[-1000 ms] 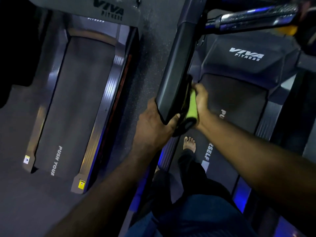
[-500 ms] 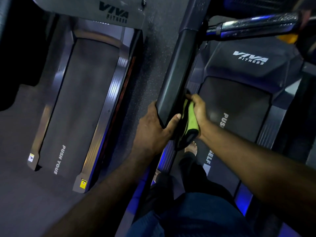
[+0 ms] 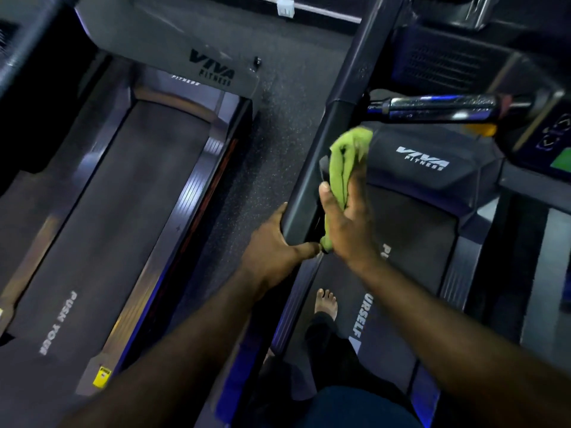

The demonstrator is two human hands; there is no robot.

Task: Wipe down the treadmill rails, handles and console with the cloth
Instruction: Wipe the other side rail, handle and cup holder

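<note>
I stand on the right treadmill, whose black left side rail point(image 3: 321, 140) runs up the middle of the view. My left hand point(image 3: 275, 251) grips the near end of that rail, thumb hooked under its tip. My right hand point(image 3: 346, 217) holds a green cloth point(image 3: 346, 159) against the rail's inner side, a little beyond the left hand; the cloth bunches up above the fingers. A shiny chrome handle point(image 3: 438, 108) crosses to the right above the motor cover point(image 3: 423, 162). The corner of the console point(image 3: 553, 146) shows at the right edge.
A second treadmill point(image 3: 102, 211) lies to the left across a strip of speckled floor point(image 3: 253, 168). My bare foot point(image 3: 326, 304) stands on the right treadmill's belt point(image 3: 411, 257). A white socket block point(image 3: 285, 7) sits on the floor at the top.
My right hand has slid the cloth forward and up along the rail's inner side, and the cloth now sticks out above the fingers. My left hand keeps its grip on the rail end.
</note>
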